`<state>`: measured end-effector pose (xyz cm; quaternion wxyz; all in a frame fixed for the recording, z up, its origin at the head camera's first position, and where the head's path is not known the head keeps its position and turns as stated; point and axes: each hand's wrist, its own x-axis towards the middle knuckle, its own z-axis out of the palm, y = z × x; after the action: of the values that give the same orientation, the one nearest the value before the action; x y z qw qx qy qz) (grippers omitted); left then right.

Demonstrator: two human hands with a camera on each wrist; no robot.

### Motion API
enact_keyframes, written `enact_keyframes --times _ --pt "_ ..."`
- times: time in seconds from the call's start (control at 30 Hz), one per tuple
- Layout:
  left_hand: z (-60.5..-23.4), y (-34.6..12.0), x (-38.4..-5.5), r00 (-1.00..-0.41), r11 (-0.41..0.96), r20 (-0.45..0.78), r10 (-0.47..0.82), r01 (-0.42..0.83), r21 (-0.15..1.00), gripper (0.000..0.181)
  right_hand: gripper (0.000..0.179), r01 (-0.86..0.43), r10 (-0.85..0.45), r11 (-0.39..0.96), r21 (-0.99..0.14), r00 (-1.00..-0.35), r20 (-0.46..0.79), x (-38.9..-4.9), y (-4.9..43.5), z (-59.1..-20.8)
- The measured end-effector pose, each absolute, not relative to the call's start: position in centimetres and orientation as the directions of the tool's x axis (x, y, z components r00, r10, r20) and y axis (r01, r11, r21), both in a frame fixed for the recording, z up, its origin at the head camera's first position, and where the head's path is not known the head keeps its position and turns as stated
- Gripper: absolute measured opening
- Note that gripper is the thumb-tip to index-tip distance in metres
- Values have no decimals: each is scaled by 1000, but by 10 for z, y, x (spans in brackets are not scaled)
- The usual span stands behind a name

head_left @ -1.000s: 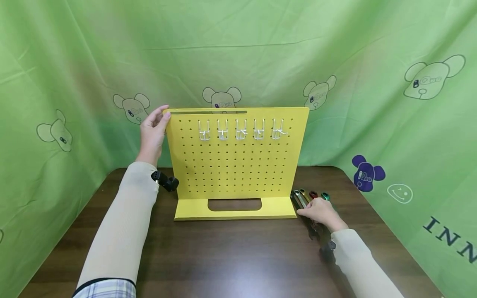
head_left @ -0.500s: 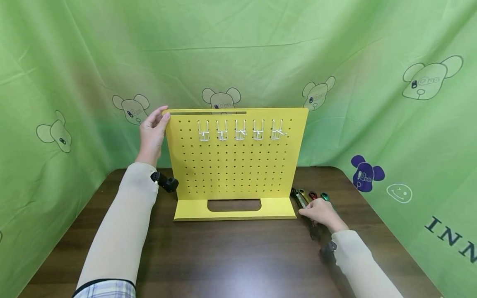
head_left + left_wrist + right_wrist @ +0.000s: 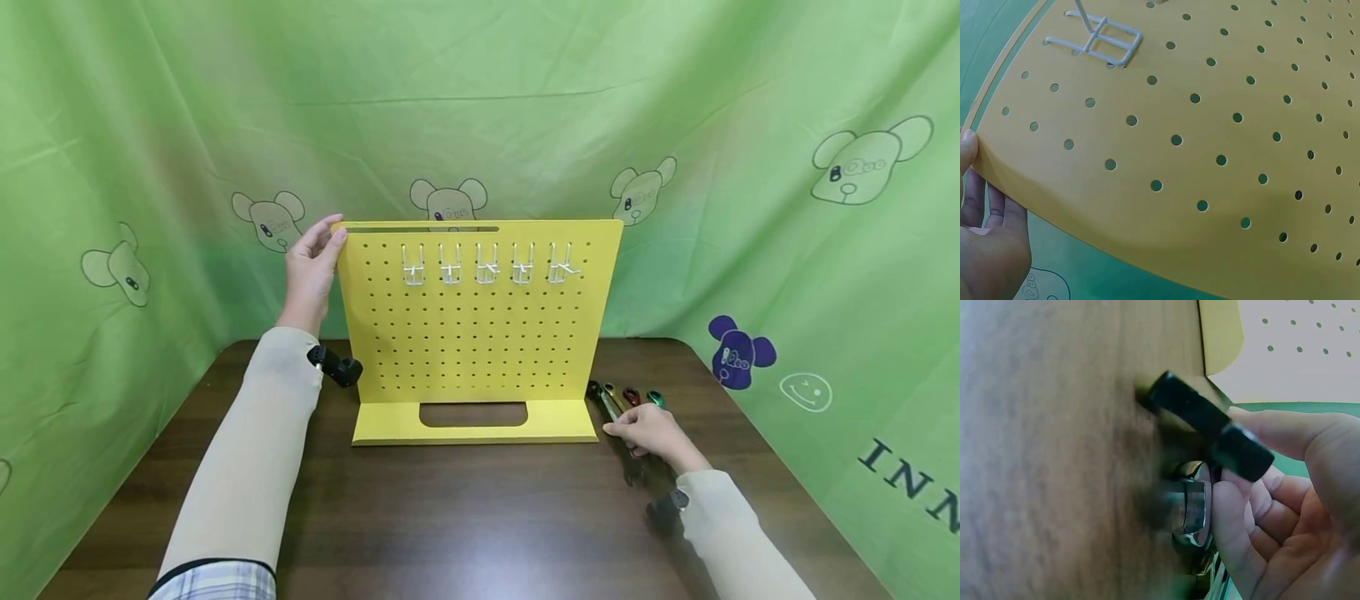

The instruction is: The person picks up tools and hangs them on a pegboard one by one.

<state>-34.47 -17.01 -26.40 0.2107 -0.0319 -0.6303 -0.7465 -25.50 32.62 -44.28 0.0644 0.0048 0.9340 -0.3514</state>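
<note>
My left hand holds the upper left corner of a yellow pegboard; in the left wrist view the thumb lies on the front and the other fingers behind. At the board's right foot, my right hand pinches a dark wrench between thumb and finger. Its dark head is tilted and blurred in the right wrist view. Beside it lie more wrenches, with a yellow ring end, a red ring end and a green ring end. The hand hides most of their shafts.
Several white wire hooks hang in a row near the pegboard's top. The board stands on a brown wooden table. A green printed curtain surrounds the table at the back and sides.
My right hand has shifted slightly right and nearer to me. The silver ring end seen beside the black one at first no longer shows. My left hand keeps its hold on the pegboard.
</note>
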Motion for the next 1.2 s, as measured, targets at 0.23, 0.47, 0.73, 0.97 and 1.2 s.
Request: enact_keyframes --times 0.23,0.47,0.73,0.97,1.2 --pt "-265 -169 -346 -908 -126 315 -276 359 925 34 27 45 -32 729 -683 -994 -100 -248 330 -437" --pt "-264 -170 -344 -910 -122 310 -274 352 928 30 30 62 -17 687 -724 -995 -102 -242 331 -426" --pt "-263 -169 -346 -903 -77 334 -272 366 927 30 26 -77 -95 587 -806 -995 26 -235 330 -416" --pt "-263 -170 -346 -904 -28 338 -259 357 934 27 25 -180 -143 506 -843 -982 124 -236 325 -408" --pt "-262 -170 -347 -904 -25 338 -261 356 934 28 22 -244 -198 463 -852 -966 169 -241 306 -402"
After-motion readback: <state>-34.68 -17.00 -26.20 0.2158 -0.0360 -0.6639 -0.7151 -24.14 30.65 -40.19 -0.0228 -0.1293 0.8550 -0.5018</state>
